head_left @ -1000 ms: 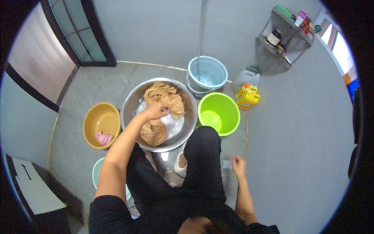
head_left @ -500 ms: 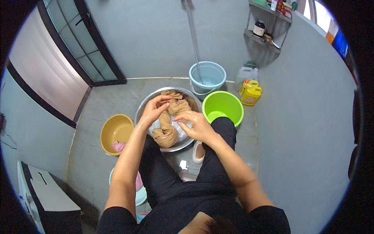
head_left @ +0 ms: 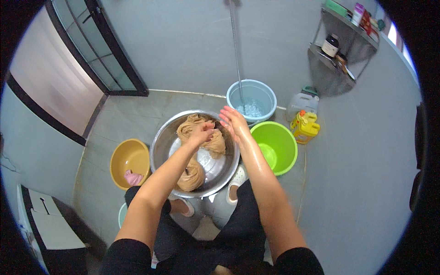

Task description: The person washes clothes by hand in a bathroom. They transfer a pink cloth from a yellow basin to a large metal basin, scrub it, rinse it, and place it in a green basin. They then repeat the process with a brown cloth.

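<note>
A wide metal basin (head_left: pixel 215 172) stands on the floor in front of me with a wet, twisted tan cloth (head_left: pixel 191 178) in it. Above the cloth's far part is my left hand (head_left: pixel 202 133), its fingers loosely stretched to the right and nothing seen in them; whether they touch the cloth I cannot tell. My right hand (head_left: pixel 234 123) is raised over the basin's right rim, fingers straight and palm turned left, empty. Both forearms look wet.
A light blue bucket (head_left: pixel 252 89) with water and a hose (head_left: pixel 237 55) stands behind a green basin (head_left: pixel 279 151). Right of them are a yellow jug (head_left: pixel 304 127) and a clear jug (head_left: pixel 304 101). At left, a mustard basin (head_left: pixel 120 158) holds a pink cloth (head_left: pixel 133 178). A corner shelf (head_left: pixel 337 68) hangs above.
My hands have moved away from me, the right one up to the basin's far right side. My knees have drawn back and parted, and the view has shifted.
</note>
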`<action>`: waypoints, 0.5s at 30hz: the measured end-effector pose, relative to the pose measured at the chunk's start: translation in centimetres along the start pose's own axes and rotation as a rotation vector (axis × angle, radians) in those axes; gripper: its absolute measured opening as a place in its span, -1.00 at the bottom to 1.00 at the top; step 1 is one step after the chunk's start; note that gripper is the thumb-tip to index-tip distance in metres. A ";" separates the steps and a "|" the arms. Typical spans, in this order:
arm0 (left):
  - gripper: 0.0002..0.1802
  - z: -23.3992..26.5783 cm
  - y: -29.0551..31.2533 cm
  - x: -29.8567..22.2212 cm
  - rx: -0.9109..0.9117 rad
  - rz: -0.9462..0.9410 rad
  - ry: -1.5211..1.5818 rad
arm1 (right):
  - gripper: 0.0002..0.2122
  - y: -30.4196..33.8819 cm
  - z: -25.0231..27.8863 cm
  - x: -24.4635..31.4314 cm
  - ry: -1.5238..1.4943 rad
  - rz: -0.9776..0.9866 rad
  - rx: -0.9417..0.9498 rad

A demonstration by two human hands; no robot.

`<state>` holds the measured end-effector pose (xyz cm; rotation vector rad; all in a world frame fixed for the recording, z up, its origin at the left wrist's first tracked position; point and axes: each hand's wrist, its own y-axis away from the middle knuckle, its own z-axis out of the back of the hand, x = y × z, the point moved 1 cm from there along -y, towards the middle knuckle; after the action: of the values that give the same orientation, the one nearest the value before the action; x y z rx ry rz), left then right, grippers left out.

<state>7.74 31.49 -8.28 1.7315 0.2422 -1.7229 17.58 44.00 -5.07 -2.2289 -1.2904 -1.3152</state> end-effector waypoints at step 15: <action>-0.55 -12.3 -25.4 10.7 -0.154 0.180 0.104 | -0.75 -6.7 1.2 -0.3 -0.426 -0.245 -0.224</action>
<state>4.50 54.22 -27.82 1.6776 0.2508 -1.4498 12.90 48.43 -7.45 -2.6842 -1.6787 -1.1452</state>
